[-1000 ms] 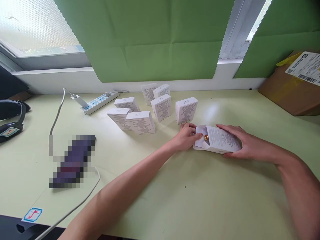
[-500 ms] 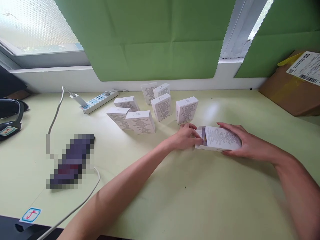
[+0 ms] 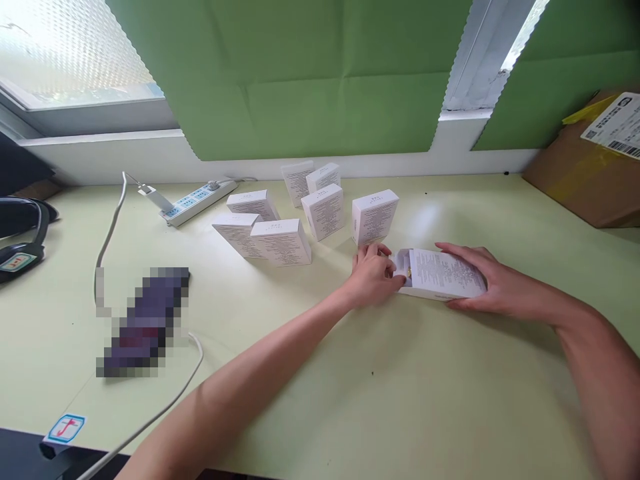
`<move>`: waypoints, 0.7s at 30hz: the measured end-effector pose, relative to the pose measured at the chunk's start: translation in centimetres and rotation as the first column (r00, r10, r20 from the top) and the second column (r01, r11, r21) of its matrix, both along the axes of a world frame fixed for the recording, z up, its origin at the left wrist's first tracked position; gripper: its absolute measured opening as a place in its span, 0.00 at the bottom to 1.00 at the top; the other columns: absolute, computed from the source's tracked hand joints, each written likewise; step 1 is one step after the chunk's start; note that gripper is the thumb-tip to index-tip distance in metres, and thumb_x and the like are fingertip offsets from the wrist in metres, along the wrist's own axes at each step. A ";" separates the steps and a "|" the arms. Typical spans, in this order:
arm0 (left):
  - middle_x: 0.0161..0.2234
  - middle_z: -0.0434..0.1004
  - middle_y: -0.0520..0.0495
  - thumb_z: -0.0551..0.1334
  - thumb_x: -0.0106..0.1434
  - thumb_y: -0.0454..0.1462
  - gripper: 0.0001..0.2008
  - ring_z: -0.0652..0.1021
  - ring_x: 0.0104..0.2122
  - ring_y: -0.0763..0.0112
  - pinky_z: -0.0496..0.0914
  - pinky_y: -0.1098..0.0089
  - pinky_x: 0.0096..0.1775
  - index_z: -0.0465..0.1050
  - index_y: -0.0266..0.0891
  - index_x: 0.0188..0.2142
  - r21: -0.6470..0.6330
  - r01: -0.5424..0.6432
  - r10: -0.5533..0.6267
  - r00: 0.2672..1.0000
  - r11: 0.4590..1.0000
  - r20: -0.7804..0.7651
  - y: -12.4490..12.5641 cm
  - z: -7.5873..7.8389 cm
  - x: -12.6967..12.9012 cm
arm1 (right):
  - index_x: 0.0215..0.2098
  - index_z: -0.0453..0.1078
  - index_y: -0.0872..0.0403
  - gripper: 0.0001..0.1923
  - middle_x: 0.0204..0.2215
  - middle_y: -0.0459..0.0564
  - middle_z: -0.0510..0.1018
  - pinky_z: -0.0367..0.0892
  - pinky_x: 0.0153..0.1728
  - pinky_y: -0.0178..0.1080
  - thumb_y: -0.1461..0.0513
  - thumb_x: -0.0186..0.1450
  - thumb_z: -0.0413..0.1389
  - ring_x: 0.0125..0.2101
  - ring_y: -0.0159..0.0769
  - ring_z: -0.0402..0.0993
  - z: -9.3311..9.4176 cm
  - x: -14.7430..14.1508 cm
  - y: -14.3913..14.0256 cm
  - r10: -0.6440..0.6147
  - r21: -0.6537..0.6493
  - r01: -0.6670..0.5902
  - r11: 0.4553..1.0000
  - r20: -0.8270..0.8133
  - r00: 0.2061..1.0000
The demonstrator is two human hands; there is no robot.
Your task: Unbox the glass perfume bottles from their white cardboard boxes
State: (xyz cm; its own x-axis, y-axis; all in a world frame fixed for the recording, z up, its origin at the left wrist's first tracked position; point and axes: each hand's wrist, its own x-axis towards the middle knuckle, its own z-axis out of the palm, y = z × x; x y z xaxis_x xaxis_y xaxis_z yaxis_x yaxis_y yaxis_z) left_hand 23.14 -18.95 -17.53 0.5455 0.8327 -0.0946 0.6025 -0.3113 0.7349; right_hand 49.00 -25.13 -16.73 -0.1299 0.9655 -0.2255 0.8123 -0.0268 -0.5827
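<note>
A white printed carton (image 3: 447,272) lies flat on the table, its left end open. Inside the opening a small gold-coloured item shows, too little of it visible to name. My right hand (image 3: 483,277) grips the carton's right end, thumb on the near side and fingers on the far side. At the open end is my left hand (image 3: 373,275), fingers bent and thumb against the carton's edge. Its fingertips are partly hidden behind the end. Just behind my left hand stands another white carton (image 3: 374,219), upright.
Several more white cartons (image 3: 283,243) stand at the back middle. A power strip (image 3: 200,200) with a plugged-in charger lies behind left. A blurred-out dark object (image 3: 147,320) and a white cable (image 3: 193,373) lie at left. A brown cardboard box (image 3: 585,177) sits at back right.
My left hand has shifted at the carton's open end, its thumb drawn back from the opening to the edge. My right hand keeps its grip. The view has tilted slightly.
</note>
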 end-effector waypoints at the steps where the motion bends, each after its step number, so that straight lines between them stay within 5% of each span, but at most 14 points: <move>1: 0.54 0.64 0.44 0.63 0.59 0.41 0.13 0.59 0.60 0.55 0.59 0.56 0.59 0.68 0.39 0.22 -0.023 -0.008 0.008 1.000 1.000 0.021 0.1 0.1 -0.1 | 0.68 0.47 0.30 0.49 0.62 0.51 0.61 0.67 0.57 0.57 0.46 0.53 0.65 0.60 0.61 0.62 0.1 0.2 0.0 -0.009 0.001 0.009 1.000 0.012 1.000; 5: 0.53 0.65 0.43 0.61 0.59 0.40 0.10 0.64 0.57 0.57 0.65 0.61 0.55 0.66 0.40 0.23 -0.087 -0.061 0.069 0.993 0.994 0.095 0.3 0.8 -0.6 | 0.68 0.45 0.30 0.49 0.65 0.47 0.58 0.63 0.61 0.51 0.44 0.54 0.64 0.63 0.56 0.59 0.4 1.7 -0.1 -0.053 -0.006 0.054 0.999 0.071 0.996; 13: 0.43 0.69 0.43 0.59 0.58 0.39 0.12 0.67 0.52 0.57 0.67 0.63 0.50 0.60 0.40 0.21 -0.005 -0.128 0.129 0.989 0.992 0.079 0.3 0.3 -0.3 | 0.66 0.50 0.27 0.48 0.68 0.41 0.58 0.60 0.62 0.44 0.47 0.53 0.67 0.64 0.50 0.59 0.3 7.7 -1.4 -0.232 -0.060 0.231 0.971 -0.007 0.973; 17: 0.45 0.66 0.40 0.60 0.57 0.36 0.06 0.66 0.50 0.56 0.66 0.61 0.50 0.66 0.39 0.35 0.041 -0.168 0.165 0.984 0.985 0.065 0.2 -0.2 -0.2 | 0.69 0.49 0.38 0.49 0.68 0.54 0.57 0.60 0.60 0.47 0.44 0.54 0.64 0.65 0.55 0.57 1.1 7.6 -1.7 -0.536 0.102 0.532 0.841 0.017 0.844; 21: 0.58 0.58 0.38 0.65 0.54 0.35 0.33 0.61 0.58 0.54 0.62 0.57 0.57 0.59 0.44 0.59 0.169 -0.044 0.033 0.997 0.985 0.063 0.1 0.0 -0.4 | 0.72 0.32 0.43 0.59 0.72 0.60 0.41 0.60 0.61 0.48 0.41 0.55 0.62 0.68 0.58 0.48 1.2 5.7 -0.7 -0.637 0.168 0.662 0.730 -0.184 0.749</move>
